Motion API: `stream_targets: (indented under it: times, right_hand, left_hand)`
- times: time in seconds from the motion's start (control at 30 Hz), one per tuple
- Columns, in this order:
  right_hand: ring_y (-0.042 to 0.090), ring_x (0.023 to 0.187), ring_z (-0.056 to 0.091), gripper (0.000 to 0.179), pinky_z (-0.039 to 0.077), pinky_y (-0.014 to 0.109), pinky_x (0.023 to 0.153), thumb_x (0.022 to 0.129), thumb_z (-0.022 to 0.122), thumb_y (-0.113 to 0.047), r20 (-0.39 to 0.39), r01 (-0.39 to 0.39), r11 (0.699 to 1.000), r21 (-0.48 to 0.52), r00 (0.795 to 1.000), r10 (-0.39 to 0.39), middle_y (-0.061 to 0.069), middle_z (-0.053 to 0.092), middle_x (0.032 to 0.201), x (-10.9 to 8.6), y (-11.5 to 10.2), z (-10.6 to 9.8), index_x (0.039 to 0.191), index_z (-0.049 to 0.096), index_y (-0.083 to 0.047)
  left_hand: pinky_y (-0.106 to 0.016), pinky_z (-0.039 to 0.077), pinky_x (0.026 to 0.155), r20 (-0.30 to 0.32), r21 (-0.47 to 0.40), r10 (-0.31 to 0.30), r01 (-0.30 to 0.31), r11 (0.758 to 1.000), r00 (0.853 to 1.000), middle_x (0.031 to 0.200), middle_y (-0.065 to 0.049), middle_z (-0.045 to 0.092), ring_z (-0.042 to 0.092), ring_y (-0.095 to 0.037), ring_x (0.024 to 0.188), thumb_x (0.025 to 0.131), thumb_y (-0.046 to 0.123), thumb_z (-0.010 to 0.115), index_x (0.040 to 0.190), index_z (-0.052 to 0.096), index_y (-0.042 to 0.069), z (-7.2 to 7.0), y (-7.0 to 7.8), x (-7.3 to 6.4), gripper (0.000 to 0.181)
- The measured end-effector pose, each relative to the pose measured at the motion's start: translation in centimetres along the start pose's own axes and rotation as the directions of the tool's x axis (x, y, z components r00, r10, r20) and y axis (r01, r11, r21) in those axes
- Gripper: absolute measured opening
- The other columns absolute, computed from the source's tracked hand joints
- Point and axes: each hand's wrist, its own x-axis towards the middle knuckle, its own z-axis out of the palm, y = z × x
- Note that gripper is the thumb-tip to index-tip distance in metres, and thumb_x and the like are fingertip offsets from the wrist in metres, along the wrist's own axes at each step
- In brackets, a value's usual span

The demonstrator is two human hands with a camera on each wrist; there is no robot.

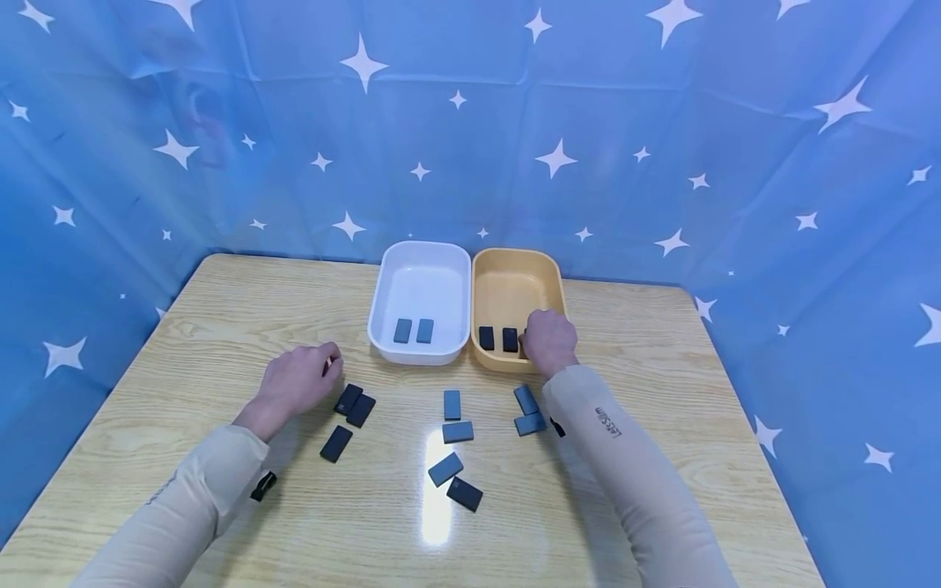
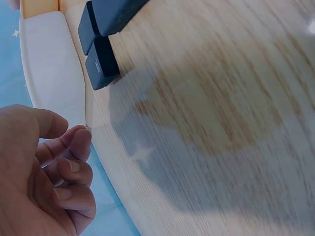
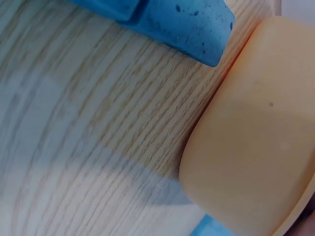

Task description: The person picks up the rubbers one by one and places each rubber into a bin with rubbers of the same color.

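My right hand (image 1: 551,339) reaches over the front right rim of the orange bin (image 1: 518,260), fingers curled down inside. A dark edge of a black block shows at its fingertips; the rest is hidden by the hand. Two black blocks (image 1: 510,339) lie in that bin to the left of the hand. My left hand (image 1: 300,377) hovers over the table at the left, fingers loosely curled with nothing in them in the left wrist view. Close by on its right lie two touching black blocks (image 1: 360,410), with another black block (image 1: 336,443) nearer the front.
Left of the orange bin stands a white bin (image 1: 419,273) holding two blue-grey blocks (image 1: 424,331). Blue-grey blocks (image 1: 457,431) lie mid-table with one black block (image 1: 465,493). Two more blue-grey blocks (image 1: 530,423) are beside the right forearm. A starry blue curtain (image 1: 456,163) hangs behind.
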Motion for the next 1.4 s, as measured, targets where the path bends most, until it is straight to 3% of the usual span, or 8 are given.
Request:
stream_targets:
  times: [0.17, 0.4, 0.73, 1.17, 1.4]
  right_hand:
    - [0.021, 0.057, 0.061, 0.031, 0.049, 0.033, 0.048, 0.095, 0.058, -0.026, -0.009, 0.008, 1.0, 0.012, 1.0, -0.008, 0.008, 0.062, 0.066, -0.2, 0.2, -0.3, 0.072, 0.064, -0.006]
    - [0.026, 0.055, 0.06, 0.034, 0.05, 0.038, 0.048, 0.098, 0.051, -0.023, -0.095, 0.037, 0.998, 0.055, 0.995, -0.032, 0.013, 0.061, 0.066, -0.8, 1.3, -1.8, 0.073, 0.062, -0.004]
    - [0.022, 0.054, 0.055, 0.027, 0.041, 0.032, 0.047, 0.098, 0.052, -0.023, -0.132, 0.069, 0.986, 0.151, 0.99, -0.049, 0.009, 0.058, 0.065, -3.7, 3.0, -3.4, 0.079, 0.061, -0.007]
    - [0.02, 0.05, 0.052, 0.015, 0.037, 0.031, 0.044, 0.094, 0.059, -0.023, -0.223, 0.161, 0.976, 0.147, 0.967, -0.126, 0.006, 0.06, 0.065, -7.4, 3.8, -2.6, 0.091, 0.061, -0.008]
    - [0.019, 0.047, 0.048, 0.015, 0.034, 0.029, 0.042, 0.094, 0.059, -0.024, -0.262, 0.192, 0.969, 0.154, 0.954, -0.147, 0.003, 0.055, 0.06, -8.7, 4.2, -2.6, 0.089, 0.058, -0.011]
  left_hand:
    - [-0.031, 0.035, 0.046, 0.01, 0.0, -0.016, 0.016, 1.0, 1.0, 0.066, 0.001, 0.058, 0.049, -0.016, 0.053, 0.098, 0.026, 0.045, 0.105, 0.066, 0.013, 0.1, 0.0, 0.0, 0.026]
    - [-0.031, 0.035, 0.047, 0.012, 0.0, -0.016, 0.016, 1.0, 1.0, 0.067, 0.001, 0.058, 0.049, -0.016, 0.054, 0.099, 0.026, 0.044, 0.105, 0.066, 0.012, 0.0, -0.1, 0.0, 0.026]
    - [-0.03, 0.036, 0.048, 0.024, 0.003, -0.01, 0.01, 1.0, 1.0, 0.068, 0.001, 0.059, 0.05, -0.016, 0.055, 0.099, 0.026, 0.044, 0.106, 0.066, 0.013, 0.3, 0.2, 0.1, 0.026]
    - [-0.03, 0.036, 0.049, 0.019, -0.001, 0.003, -0.003, 1.0, 1.0, 0.067, 0.001, 0.058, 0.05, -0.016, 0.055, 0.098, 0.027, 0.045, 0.104, 0.066, 0.014, 0.3, 0.7, 0.2, 0.025]
    - [-0.03, 0.036, 0.049, 0.014, 0.005, 0.008, -0.008, 1.0, 1.0, 0.068, 0.001, 0.059, 0.05, -0.016, 0.056, 0.098, 0.027, 0.046, 0.105, 0.065, 0.014, 0.1, 1.1, 0.1, 0.024]
